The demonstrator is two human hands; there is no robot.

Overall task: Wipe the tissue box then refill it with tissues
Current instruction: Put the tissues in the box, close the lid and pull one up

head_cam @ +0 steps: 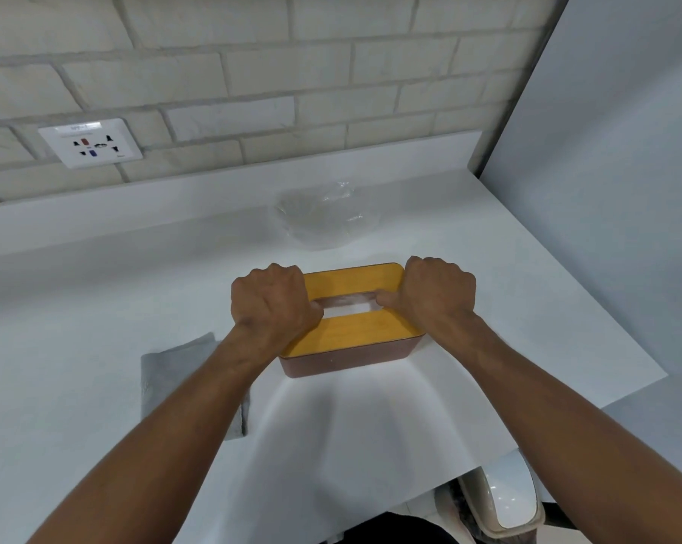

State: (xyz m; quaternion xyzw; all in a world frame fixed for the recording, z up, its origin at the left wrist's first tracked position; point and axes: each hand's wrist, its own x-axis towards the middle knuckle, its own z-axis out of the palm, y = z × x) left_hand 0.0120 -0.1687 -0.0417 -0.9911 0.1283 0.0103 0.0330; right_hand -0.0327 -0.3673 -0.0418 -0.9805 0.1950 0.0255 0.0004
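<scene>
Both thumbs dip into the ends of the slot [347, 306] in the lid [351, 331], where white tissue [345, 310] shows, and the other fingers of each hand curl down over the short ends of the box [347, 363]. The left hand [270, 304] is clenched over the 9 o'clock end, the right hand [435, 294] over the 3 o'clock end, so each grasps the lid's edge; how far the fingers reach down the sides is hidden. The yellow lid sits on the brown box, seemingly flush, though the hands hide its ends. The box stands near the middle of the white counter [96, 292]. A folded grey cloth [174, 371] lies flat at 8 o'clock from the box, partly under the left forearm and apart from the box. A crumpled clear wrapper [323, 217] lies at 12 o'clock, near the wall's ledge. A socket plate [90, 143] sits on the brick wall [292, 72] at 10 o'clock.
</scene>
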